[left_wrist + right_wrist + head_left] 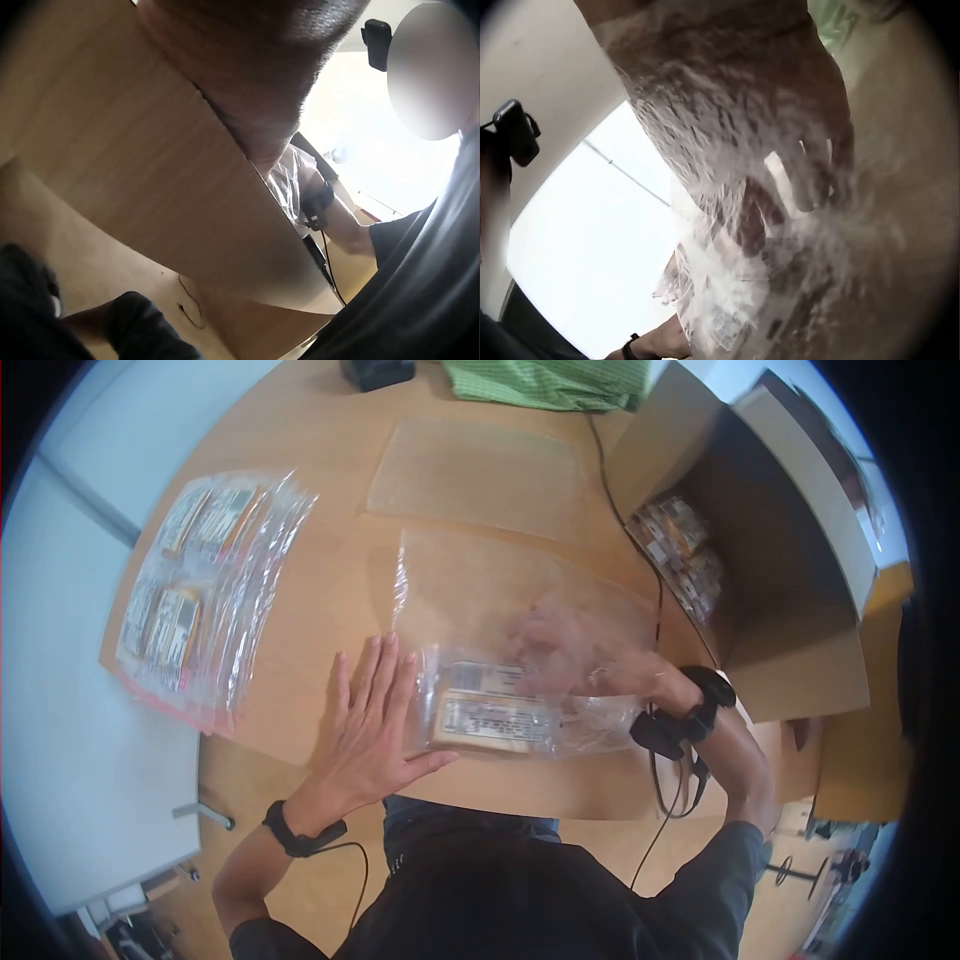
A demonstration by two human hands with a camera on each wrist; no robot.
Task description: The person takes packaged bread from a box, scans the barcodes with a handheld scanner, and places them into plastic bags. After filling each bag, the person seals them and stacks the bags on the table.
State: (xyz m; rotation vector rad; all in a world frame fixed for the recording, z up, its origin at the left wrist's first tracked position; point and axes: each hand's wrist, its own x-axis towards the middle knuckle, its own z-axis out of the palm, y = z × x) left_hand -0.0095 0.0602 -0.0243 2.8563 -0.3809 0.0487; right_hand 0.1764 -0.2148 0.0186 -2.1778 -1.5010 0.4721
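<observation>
A large clear plastic bag [455, 585] lies on the table in front of me. At its near end are two flat packets [488, 722] with printed labels, side by side under clear plastic. My left hand [368, 722] lies with its fingers straight beside the packets' left end, its thumb toward their near edge. My right hand [570, 650] is inside the clear plastic, above and to the right of the packets. In the right wrist view, crinkled film [697, 127] covers that hand, and its fingers [810, 176] extend loosely, partly blurred.
Filled clear bags with labelled packets [175, 625] are stacked at the left. Another flat clear bag [475, 475] lies farther back. An open cardboard box [790, 610] at the right holds more packets [680, 550]. A black cable [600, 450] runs past it; green cloth [545, 382] lies at the back.
</observation>
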